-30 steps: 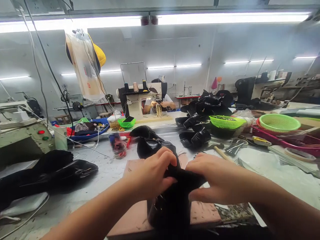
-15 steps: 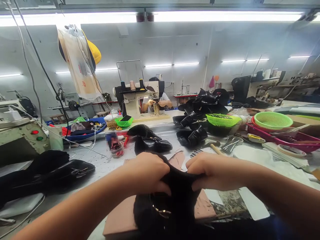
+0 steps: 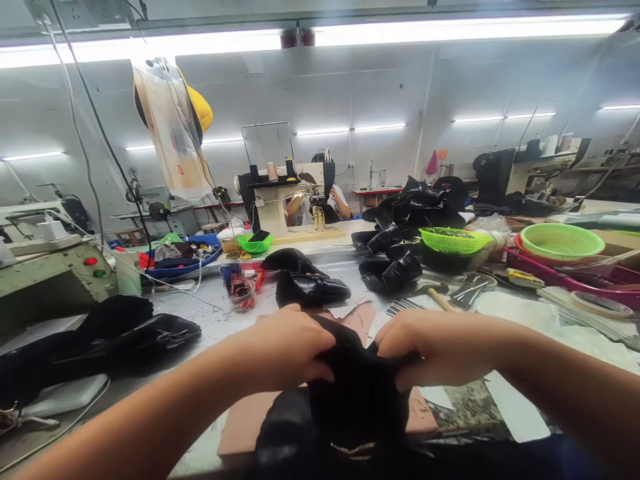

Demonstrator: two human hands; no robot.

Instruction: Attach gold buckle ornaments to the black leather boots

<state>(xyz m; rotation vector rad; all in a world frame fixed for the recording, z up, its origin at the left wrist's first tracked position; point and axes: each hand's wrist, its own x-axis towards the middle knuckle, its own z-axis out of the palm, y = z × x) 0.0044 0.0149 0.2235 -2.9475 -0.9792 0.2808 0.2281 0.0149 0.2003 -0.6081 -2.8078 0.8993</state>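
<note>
Both my hands grip the top edge of a black shoe upper [image 3: 357, 393] at the front of the table. My left hand [image 3: 295, 345] pinches its left side, and my right hand [image 3: 435, 347] pinches the right side, fingers curled in. A gold metal trim shows low on the upper. Its lower end is dark and hard to make out. Beneath it lies a pinkish board [image 3: 240, 427]. Just beyond my hands rest black shoe uppers [image 3: 313, 287] with a shiny finish, and another one [image 3: 390, 272] sits to their right.
More black uppers [image 3: 150, 340] lie at left beside a machine with red and green buttons [image 3: 93, 267]. A hammer [image 3: 443, 299], a green basket [image 3: 455, 241] and a magenta basket [image 3: 560, 273] stand at right. Across the table, a person works behind a sewing machine [image 3: 280, 207].
The upper has turned in my hands, and its gold trim now sits lower and further right. My hands are slightly further apart. The view has shifted a little left.
</note>
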